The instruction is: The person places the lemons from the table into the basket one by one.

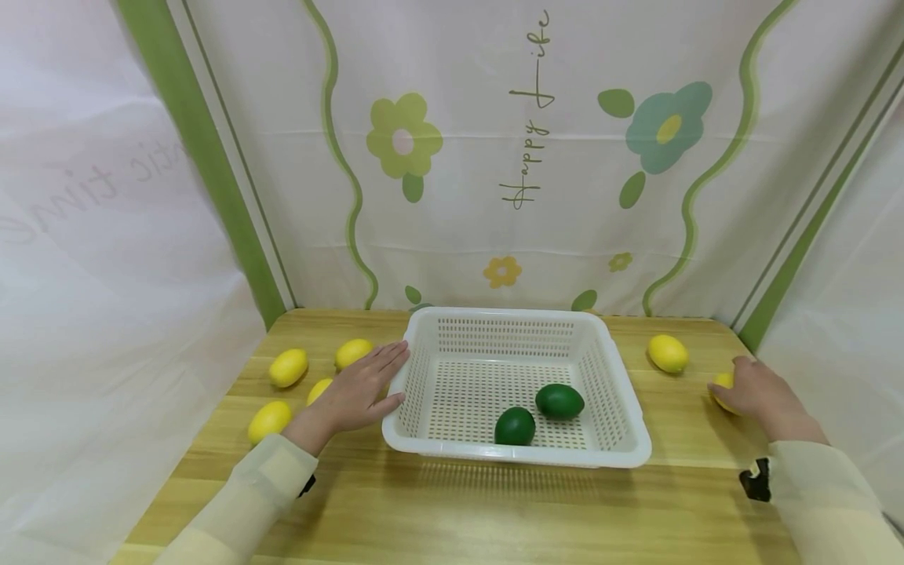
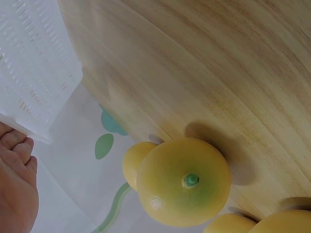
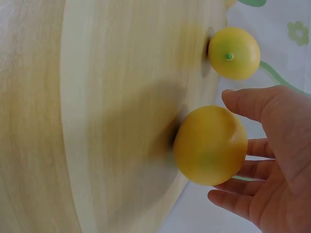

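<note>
Closest to the camera are two pale sleeves, the left sleeve (image 1: 236, 498) and the right sleeve (image 1: 822, 502), with a bare hand out of each.

The left hand (image 1: 356, 392) is at the left rim of a white plastic basket (image 1: 519, 453), fingers pretty straight and not wrapped around anything. My guess is it's there to steady the basket, which looks light enough to slide if bumped.

The right hand (image 1: 766, 396) is way over on the right side of the table (image 1: 494, 518), thumb and fingers spread around a lemon (image 3: 210, 145). The grip looks loose to me: the right wrist view shows a bit of gap by the thumb, so I wouldn't call it pinched, and I can't tell if the fingers behind touch it. Coming at it from both sides makes sense, since something that round would probably roll if poked from one side.

Another yellow fruit (image 1: 668, 354) sits just beyond that hand, toward the back. Four more lemons are scattered left of the basket: the back-left one (image 1: 288, 368), the back-right one (image 1: 353, 353), the near one (image 1: 269, 422) and one mostly hidden (image 1: 319, 390) by the left hand.

Inside the basket there's a green fruit (image 1: 559, 401) and a second green one (image 1: 515, 426), both toward the near side; the walls should keep them from wandering off.
</note>
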Tool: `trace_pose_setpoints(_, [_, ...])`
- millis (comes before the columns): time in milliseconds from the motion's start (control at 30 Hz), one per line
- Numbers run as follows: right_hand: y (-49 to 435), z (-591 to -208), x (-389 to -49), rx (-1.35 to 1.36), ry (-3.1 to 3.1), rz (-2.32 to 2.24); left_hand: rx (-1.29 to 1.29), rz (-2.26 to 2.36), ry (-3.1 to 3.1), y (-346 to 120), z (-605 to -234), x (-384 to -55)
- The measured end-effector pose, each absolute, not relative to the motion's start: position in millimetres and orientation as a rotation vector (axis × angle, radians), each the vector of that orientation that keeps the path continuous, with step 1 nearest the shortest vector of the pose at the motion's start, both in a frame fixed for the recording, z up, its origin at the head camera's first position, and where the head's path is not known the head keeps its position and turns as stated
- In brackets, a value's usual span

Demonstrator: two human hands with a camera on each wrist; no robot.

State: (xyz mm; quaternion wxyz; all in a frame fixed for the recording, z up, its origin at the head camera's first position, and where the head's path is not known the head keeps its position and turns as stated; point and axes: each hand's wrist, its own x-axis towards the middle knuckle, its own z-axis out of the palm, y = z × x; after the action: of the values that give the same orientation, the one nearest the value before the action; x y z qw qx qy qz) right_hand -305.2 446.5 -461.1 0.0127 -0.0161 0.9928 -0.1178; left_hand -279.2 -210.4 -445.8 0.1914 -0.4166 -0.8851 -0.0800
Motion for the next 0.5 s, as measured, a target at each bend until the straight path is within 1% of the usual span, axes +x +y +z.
trace_pose_setpoints(500, [443.9, -459.6, -303.3, -0.033, 3.023, -0.418, -1.171, -0.220, -2.498, -210.5, -445.3, -278.7])
